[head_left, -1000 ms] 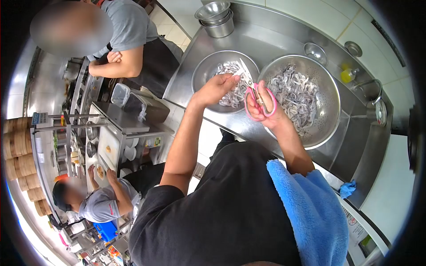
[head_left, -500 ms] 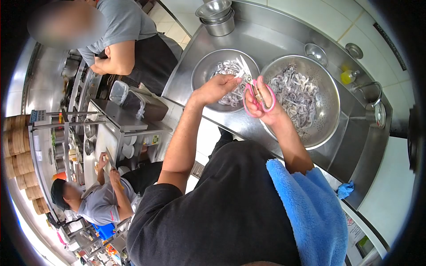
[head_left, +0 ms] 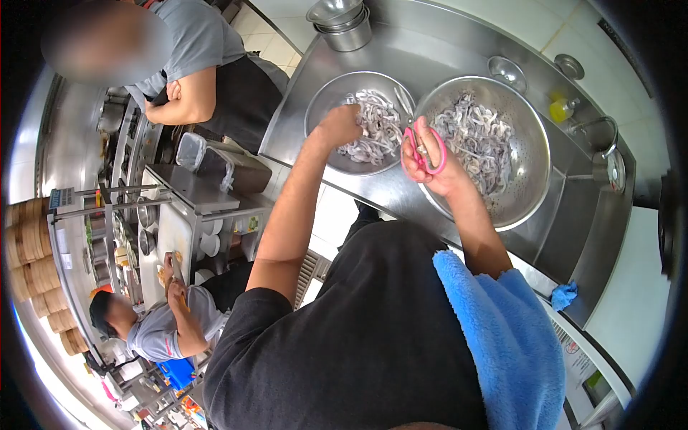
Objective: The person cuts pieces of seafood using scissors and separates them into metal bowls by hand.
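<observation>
Pink-handled scissors (head_left: 413,149) are in my right hand (head_left: 438,166), whose fingers wrap round the handles. Their blades point up over the gap between two metal bowls and are a little apart. My left hand (head_left: 339,129) is over the left bowl (head_left: 321,97), its fingers curled down at the edge of pale squid strips (head_left: 378,129); its fingertips are largely hidden, and I cannot see what they hold. To the right, under the scissor hand, a larger perforated bowl (head_left: 529,175) has more greyish squid strips (head_left: 479,147) in it.
Both bowls rest on a steel sink counter (head_left: 430,43). Stacked metal pots (head_left: 347,32) stand at the back left, a small bowl (head_left: 507,73) behind the colander, and a tap (head_left: 605,136) at the right. A person with folded arms (head_left: 190,93) stands left; another person (head_left: 168,322) works at a board.
My left hand has lowered away from the scissors into the left bowl's side. The white piece it held at the blades is no longer visible there. The scissors have tilted slightly right.
</observation>
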`<action>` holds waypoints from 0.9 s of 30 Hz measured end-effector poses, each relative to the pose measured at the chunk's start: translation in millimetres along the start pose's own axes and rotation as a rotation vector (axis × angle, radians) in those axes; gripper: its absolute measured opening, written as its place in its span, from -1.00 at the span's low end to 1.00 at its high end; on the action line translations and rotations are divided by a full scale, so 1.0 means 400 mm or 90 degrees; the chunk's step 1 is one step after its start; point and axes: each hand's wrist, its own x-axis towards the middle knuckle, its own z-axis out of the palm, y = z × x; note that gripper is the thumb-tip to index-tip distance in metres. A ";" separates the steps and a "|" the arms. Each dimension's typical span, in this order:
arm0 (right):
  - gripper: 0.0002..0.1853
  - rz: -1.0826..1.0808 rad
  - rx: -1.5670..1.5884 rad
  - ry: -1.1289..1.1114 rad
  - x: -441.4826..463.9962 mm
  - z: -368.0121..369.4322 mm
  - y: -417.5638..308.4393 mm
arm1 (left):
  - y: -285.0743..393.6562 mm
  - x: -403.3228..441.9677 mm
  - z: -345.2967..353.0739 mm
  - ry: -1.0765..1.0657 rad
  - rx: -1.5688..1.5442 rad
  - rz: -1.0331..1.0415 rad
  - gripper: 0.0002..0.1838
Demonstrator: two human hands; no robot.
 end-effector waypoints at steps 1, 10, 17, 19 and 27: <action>-0.29 0.005 0.006 -0.007 0.000 -0.002 0.012 | -0.006 0.004 0.004 -0.003 0.011 0.004 -0.58; -0.29 0.027 0.019 0.046 -0.021 -0.004 0.046 | -0.018 0.034 -0.013 -0.076 0.141 -0.011 -0.60; -0.26 0.056 -0.025 0.061 -0.031 0.009 0.055 | -0.005 0.024 -0.052 -0.019 0.122 -0.023 -0.57; -0.25 0.082 -0.043 0.065 -0.039 0.021 0.061 | 0.018 0.011 -0.088 -0.027 0.037 -0.016 -0.54; -0.23 0.087 -0.100 0.001 -0.039 0.046 0.118 | 0.082 -0.042 -0.151 -0.074 -0.417 -0.024 -0.65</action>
